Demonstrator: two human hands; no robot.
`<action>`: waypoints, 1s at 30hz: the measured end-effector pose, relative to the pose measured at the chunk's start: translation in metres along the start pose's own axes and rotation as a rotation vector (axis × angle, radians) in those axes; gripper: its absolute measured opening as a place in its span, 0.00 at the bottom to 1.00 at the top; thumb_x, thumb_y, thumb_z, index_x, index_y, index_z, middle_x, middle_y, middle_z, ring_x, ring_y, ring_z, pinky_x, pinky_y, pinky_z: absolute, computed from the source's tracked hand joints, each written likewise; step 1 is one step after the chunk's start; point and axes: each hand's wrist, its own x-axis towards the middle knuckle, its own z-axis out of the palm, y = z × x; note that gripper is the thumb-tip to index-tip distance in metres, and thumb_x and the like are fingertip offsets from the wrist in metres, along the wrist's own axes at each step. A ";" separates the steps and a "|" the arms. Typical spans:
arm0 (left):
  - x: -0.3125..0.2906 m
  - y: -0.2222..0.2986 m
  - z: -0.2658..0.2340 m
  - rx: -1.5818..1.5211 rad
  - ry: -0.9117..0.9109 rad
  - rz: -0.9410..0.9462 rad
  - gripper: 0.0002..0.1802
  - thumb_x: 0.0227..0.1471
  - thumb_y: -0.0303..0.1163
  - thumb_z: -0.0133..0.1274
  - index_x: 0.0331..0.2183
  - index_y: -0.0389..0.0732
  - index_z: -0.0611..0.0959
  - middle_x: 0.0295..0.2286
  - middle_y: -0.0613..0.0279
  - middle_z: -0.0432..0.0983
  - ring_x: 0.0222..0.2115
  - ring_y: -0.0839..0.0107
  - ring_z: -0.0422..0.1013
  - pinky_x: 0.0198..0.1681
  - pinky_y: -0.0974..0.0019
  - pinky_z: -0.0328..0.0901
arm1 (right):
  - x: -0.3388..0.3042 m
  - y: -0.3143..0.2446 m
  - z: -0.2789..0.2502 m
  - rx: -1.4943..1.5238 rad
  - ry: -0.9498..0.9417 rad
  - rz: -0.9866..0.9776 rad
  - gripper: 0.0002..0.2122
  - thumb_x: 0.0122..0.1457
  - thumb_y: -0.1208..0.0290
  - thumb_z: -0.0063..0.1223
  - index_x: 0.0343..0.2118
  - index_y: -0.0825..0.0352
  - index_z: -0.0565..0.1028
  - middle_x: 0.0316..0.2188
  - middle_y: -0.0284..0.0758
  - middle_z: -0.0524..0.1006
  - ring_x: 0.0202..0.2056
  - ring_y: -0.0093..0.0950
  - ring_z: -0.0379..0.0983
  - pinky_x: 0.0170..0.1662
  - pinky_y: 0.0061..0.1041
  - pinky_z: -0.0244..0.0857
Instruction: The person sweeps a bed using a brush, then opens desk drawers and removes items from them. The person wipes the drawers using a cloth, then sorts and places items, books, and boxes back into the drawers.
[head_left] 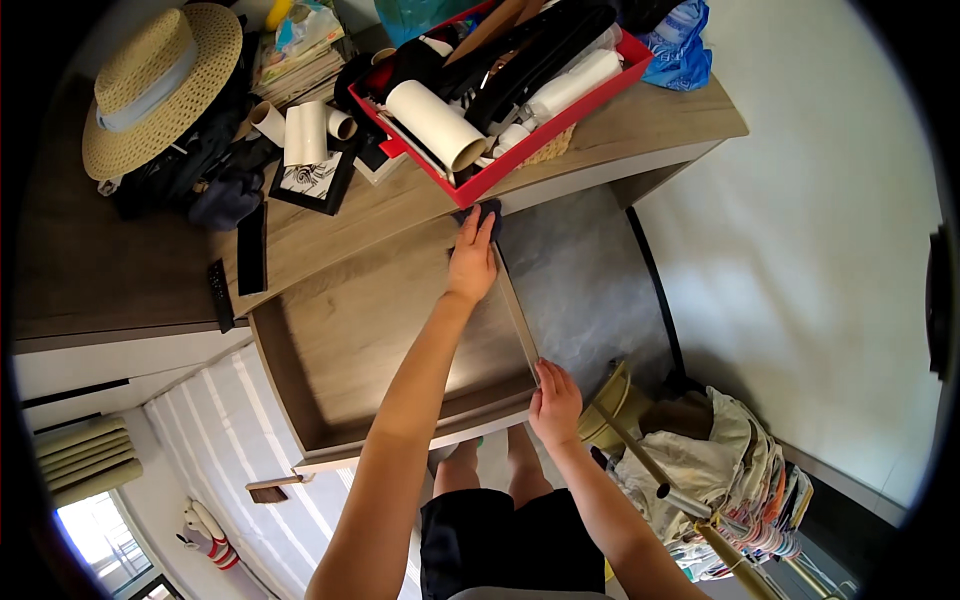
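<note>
A wooden drawer [375, 335] is pulled out of the desk [600, 140], and its inside is bare. At its far right corner my left hand [472, 262] holds a dark grey cloth [487, 222], fingers pointing away from me over it, right by the desk's front edge. Part of the cloth is hidden under the fingers. My right hand [556, 402] grips the drawer's right side wall [518, 315] close to the front corner, with the thumb side toward the drawer.
On the desk lie a red box [500, 175] crammed with items, cardboard rolls [305, 135], a black frame [325, 185] and a straw hat [160, 70]. A remote [220, 295] lies at left. Clothes on hangers [720, 450] crowd the right. A brush [270, 492] lies on the striped bedding [235, 420].
</note>
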 end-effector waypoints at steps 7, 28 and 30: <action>-0.104 0.055 0.015 0.080 -0.349 0.196 0.35 0.39 0.17 0.44 0.54 0.38 0.61 0.57 0.46 0.43 0.55 0.44 0.48 0.58 0.55 0.48 | -0.001 0.010 -0.010 0.031 0.072 0.063 0.16 0.53 0.72 0.43 0.45 0.69 0.65 0.44 0.42 0.69 0.42 0.42 0.67 0.44 0.35 0.62; -0.409 0.028 -0.209 0.130 0.806 -0.784 0.24 0.40 0.15 0.40 0.44 0.36 0.71 0.43 0.48 0.65 0.42 0.51 0.62 0.48 0.58 0.57 | -0.054 -0.176 0.078 0.304 -0.569 -0.603 0.13 0.54 0.66 0.46 0.41 0.65 0.70 0.43 0.38 0.70 0.44 0.38 0.65 0.48 0.34 0.57; -0.409 0.027 -0.180 -0.211 1.181 -0.927 0.26 0.44 0.16 0.39 0.49 0.34 0.65 0.47 0.46 0.61 0.48 0.52 0.59 0.52 0.60 0.52 | -0.062 -0.194 0.092 0.192 -0.599 -0.673 0.13 0.55 0.64 0.44 0.40 0.63 0.71 0.42 0.35 0.71 0.44 0.35 0.66 0.49 0.32 0.56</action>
